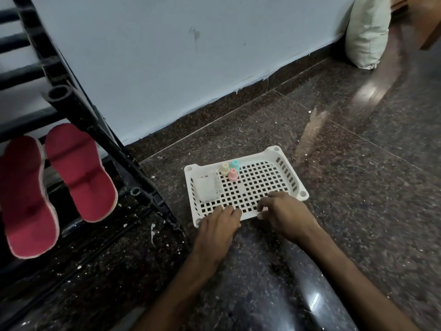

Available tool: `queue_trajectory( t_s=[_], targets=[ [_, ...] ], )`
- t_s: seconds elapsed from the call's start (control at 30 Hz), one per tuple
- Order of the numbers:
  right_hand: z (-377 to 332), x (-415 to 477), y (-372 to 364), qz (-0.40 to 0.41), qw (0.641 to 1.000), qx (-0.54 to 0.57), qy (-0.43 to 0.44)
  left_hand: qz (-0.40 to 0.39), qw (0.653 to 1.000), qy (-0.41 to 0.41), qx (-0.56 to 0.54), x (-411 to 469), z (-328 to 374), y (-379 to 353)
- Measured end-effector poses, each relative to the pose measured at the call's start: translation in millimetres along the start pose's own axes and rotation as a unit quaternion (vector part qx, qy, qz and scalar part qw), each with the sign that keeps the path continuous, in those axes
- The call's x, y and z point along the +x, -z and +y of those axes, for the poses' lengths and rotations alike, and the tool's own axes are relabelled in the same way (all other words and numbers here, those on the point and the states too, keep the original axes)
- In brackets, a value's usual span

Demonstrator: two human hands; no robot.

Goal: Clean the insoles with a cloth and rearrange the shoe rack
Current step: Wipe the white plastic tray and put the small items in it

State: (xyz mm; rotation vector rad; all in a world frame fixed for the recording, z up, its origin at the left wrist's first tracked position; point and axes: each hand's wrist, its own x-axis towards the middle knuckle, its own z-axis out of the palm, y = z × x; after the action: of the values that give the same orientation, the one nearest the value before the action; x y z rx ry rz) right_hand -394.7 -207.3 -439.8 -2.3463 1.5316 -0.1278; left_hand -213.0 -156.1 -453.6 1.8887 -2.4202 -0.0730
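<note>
head cam, single view. the person is low over a dark speckled granite floor (362, 211), both forearms reaching fwd.

task items: two red insoles (80, 174) w/ pale edging lie side by side across the lower rails of the black shoe rack (71, 99) at far left, sloping down toward the cam. neither hand touches them, and they're well apart from both.

white plastic tray (262, 185) w/ a perforated base sits on the floor just right of the rack's foot, near the wall (191, 56). inside it, at the far left end:
- clear plastic box (207, 189)
- 3 small capped bottles clustered just right of the box: cream (224, 168), teal (235, 165), pink (233, 175)

left hand (219, 225): fingers fairly straight, laid over the tray's near rim. thumb is hidden, so can't tell if it clamps.

right hand (284, 211): fingers bent, tips down on the grid at the near right, thumb against the outer edge of the near rim. reads as a pinch on the rim.

bg: pale cushion (367, 32) leaning on the wall, top right.
</note>
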Motion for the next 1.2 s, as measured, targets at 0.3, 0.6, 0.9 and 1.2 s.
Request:
queue_trajectory(
  t_s=[0.3, 0.6, 0.9, 1.2],
  targets=[
    [-44.6, 63.9, -8.6, 0.056, 0.990, -0.108, 0.072, 0.015, 0.994, 0.090, 0.068, 30.0, -42.3, 19.1],
    [-56.3, 82.9, -13.9, -0.019, 0.990, -0.120, 0.073, -0.015, 0.983, 0.139, 0.123, 51.3, -57.8, 17.0],
    [-68.6, 123.8, -16.8, -0.067, 0.987, -0.126, 0.078, -0.015, 0.981, 0.177, 0.082, 81.6, -83.2, 24.2],
    [-81.6, 143.4, -27.3, -0.060, 0.991, -0.100, 0.059, 0.014, 0.968, 0.248, -0.043, 101.8, -92.1, 6.5]
  ],
)
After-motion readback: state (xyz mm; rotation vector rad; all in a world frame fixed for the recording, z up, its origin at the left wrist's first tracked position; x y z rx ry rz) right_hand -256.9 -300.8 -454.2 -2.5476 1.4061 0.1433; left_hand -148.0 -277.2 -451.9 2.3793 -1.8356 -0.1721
